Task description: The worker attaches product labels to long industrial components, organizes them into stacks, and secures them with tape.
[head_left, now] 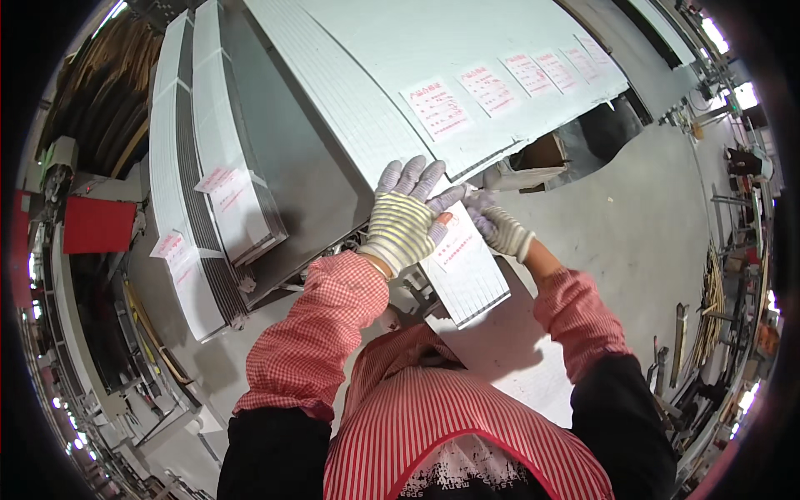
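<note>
My left hand (400, 212), in a striped knit glove with purple fingers, lies flat with fingers apart over the near end of a stack of white panels (333, 92). Its bare thumb tip rests by a paper label with red print (454, 243). That label sits on a narrow white bundle (467, 287) with a lined end, which sticks out toward me. My right hand (500, 225), gloved the same way, is closed at the bundle's right edge. Its fingertips are partly hidden, and what they grip cannot be made out.
More red-printed labels (497, 89) lie in a row on the large white sheet. To the left, strapped bundles of long white strips (179, 217) rest beside a dark grey surface (308, 158). A cardboard box (533, 162) sits under the sheet. A red panel (98, 225) stands far left.
</note>
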Available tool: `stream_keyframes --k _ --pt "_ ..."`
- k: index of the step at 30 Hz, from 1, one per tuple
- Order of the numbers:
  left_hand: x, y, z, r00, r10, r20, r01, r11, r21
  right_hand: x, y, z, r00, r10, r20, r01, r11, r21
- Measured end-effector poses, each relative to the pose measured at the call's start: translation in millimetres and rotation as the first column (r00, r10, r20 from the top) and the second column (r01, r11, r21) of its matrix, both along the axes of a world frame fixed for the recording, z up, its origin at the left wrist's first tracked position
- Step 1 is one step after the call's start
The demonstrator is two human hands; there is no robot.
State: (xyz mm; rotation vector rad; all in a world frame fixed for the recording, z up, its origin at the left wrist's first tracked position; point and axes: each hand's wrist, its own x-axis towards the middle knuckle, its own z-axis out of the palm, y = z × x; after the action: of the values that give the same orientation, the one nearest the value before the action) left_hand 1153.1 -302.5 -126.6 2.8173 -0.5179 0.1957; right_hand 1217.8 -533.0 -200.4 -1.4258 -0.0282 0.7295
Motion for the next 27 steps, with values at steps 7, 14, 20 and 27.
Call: stream_keyframes --k 7,14,20,27 --pt "-0.6 6.9 0.5 1.000 0.017 -0.007 -0.016 0.999 0.038 19.5 -26.7 67.0 0.861 0.439 0.256 -0.209 0.765 -0.609" --pt "7.6 0.8 2.2 1.000 0.004 0.015 -0.005 1.000 0.020 -116.5 -45.5 173.5 0.510 0.583 0.633 -0.454 0.807 -0.377" --pt "0.1 14.5 -4.2 0.999 0.034 -0.002 -0.034 0.997 0.075 -137.8 -148.2 168.5 0.982 0.051 0.182 -0.096 0.965 0.246" --pt "-88.7 2.7 1.5 0.905 0.387 0.178 -0.197 0.750 -0.631 30.1 -310.9 -104.9 0.402 0.916 0.020 -0.126 0.077 -0.989"
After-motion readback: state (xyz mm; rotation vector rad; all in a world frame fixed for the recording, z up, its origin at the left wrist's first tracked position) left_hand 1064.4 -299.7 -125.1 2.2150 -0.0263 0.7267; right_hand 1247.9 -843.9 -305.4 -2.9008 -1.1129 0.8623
